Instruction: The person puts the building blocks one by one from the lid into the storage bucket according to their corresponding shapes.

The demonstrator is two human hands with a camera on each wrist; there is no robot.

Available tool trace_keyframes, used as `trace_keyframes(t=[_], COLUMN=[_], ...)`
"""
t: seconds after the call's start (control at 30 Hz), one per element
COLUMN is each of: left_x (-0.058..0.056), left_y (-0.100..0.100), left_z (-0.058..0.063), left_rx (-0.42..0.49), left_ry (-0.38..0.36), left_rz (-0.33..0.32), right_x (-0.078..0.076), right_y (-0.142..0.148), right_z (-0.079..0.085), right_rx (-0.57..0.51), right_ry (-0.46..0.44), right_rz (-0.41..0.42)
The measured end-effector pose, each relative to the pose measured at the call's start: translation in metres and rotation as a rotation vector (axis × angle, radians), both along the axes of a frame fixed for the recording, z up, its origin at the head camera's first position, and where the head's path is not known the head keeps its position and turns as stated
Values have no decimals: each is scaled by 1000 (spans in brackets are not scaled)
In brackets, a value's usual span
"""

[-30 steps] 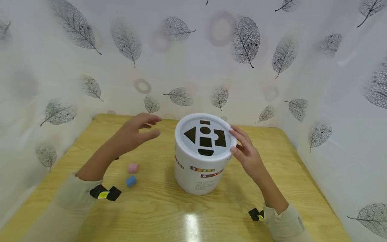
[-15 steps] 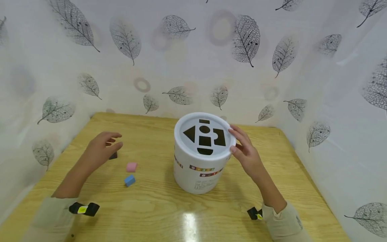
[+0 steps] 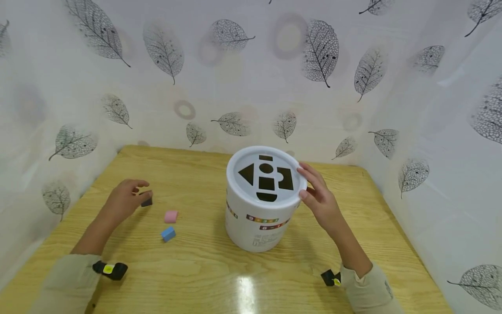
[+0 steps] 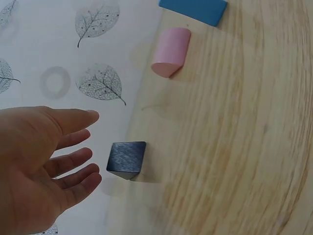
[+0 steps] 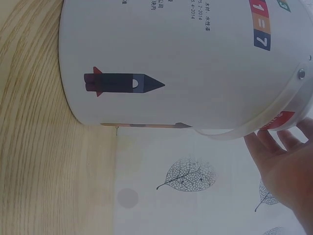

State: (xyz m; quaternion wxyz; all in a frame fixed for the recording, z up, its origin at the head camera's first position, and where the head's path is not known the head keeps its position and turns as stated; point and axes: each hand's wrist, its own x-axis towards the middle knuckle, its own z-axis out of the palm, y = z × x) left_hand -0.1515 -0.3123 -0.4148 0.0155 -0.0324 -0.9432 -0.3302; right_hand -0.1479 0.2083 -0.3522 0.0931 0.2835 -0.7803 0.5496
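Observation:
A white bucket [image 3: 255, 226] with a lid [image 3: 288, 161] pierced by several shaped holes stands on the table. My right hand [image 3: 323, 205] holds the lid's right rim, thumb at the near side and fingers at the far side; in the right wrist view this hand [image 5: 288, 166] is by the rim and handle [image 5: 254, 122]. My left hand [image 3: 122, 198] reaches to a dark triangular block [image 3: 147, 202] at the left. In the left wrist view, its fingers are spread and a gap separates them from the dark block [image 4: 127, 157].
A pink half-round block [image 3: 171, 216] and a blue block [image 3: 168, 234] lie on the wooden table [image 3: 196, 279], between my left hand and the bucket. A leaf-patterned white curtain [image 3: 251, 69] encloses the table's back and sides.
My left hand has moved left and down from beside the bucket to the dark block. The right hand and the bucket have stayed in place.

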Motion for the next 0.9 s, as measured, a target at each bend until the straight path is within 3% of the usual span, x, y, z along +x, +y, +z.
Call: trace_keyframes(t=[0.23,0.6,0.9], left_x=[-5,-8,-16], left_y=[-2,-1,-3], left_z=[-9,-16,-25], left_rx=[-5,-2,-15], left_ry=[-43,11,20], left_rz=[26,76,64], right_x=[1,1,1], right_y=[0,-1,0], right_z=[1,1,-1], right_rx=[6,12,11], right_ry=[-5,3,-3], right_rz=[8,6,-12])
